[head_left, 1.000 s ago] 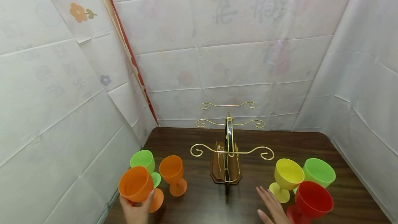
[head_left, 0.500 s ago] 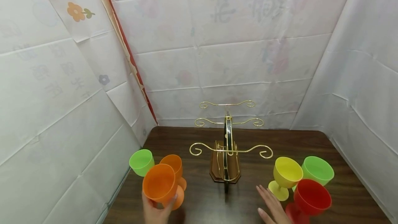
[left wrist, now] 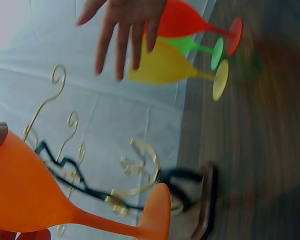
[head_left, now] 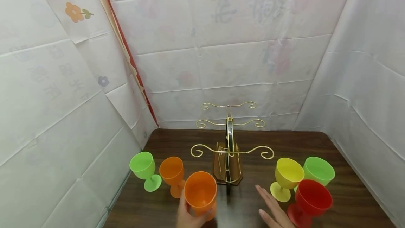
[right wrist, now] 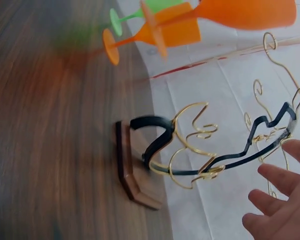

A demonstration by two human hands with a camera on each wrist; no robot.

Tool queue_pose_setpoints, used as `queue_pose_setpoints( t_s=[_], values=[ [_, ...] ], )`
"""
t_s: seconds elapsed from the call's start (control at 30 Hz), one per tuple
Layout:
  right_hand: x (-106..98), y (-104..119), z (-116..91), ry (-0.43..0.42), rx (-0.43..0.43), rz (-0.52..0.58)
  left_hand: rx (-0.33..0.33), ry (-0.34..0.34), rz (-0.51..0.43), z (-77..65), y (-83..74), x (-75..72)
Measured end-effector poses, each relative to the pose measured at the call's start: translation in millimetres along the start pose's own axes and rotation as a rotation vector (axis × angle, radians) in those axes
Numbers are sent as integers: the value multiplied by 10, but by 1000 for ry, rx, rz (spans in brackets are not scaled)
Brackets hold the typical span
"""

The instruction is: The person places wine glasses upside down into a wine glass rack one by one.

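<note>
My left hand (head_left: 189,217) grips the bowl of an orange goblet (head_left: 200,189), its mouth facing up, in front of the rack. In the left wrist view the stem and foot of this orange goblet (left wrist: 30,190) stick out free of the fingers. My right hand (head_left: 274,209) holds nothing; its fingers are extended beside the yellow goblet (head_left: 288,174) and the red goblet (head_left: 313,198). A gold wire rack (head_left: 228,150) with scrolled arms, a dark curved frame and a wooden base stands mid-table. In the right wrist view my spread fingers (right wrist: 277,180) overlap the rack's frame.
On the left of the brown wood table (head_left: 152,217) stand a light green goblet (head_left: 143,166) and a second orange goblet (head_left: 172,171). Another light green goblet (head_left: 319,170) stands behind the red and yellow ones at right. White sheeting (head_left: 171,73) walls the table at the back and sides.
My left hand has carried the orange goblet rightward from beside the left goblets to in front of the rack. My right hand stays nearly in place; the head view has shifted slightly.
</note>
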State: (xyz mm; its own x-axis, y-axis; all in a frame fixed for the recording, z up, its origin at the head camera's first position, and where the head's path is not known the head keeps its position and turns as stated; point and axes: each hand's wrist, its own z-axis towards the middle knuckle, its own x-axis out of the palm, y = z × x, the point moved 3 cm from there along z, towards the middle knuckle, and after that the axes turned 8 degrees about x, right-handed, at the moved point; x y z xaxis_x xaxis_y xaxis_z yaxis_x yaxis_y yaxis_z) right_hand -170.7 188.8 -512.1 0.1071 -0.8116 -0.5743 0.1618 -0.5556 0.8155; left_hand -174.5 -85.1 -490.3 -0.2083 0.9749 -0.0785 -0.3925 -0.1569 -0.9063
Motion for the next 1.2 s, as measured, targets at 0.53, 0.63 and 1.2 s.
queue_pose_setpoints(
  t_s=[0.53, 0.63, 1.2],
  values=[
    [137, 344, 88, 208, -436, 446, -122, 333, -192, -93, -53, 574],
    [153, 359, 94, 282, -342, 574, -69, 381, -223, -77, -46, 622],
    [226, 367, 135, 203, -220, 737, -32, 561, -251, -63, 11, 659]
  ],
)
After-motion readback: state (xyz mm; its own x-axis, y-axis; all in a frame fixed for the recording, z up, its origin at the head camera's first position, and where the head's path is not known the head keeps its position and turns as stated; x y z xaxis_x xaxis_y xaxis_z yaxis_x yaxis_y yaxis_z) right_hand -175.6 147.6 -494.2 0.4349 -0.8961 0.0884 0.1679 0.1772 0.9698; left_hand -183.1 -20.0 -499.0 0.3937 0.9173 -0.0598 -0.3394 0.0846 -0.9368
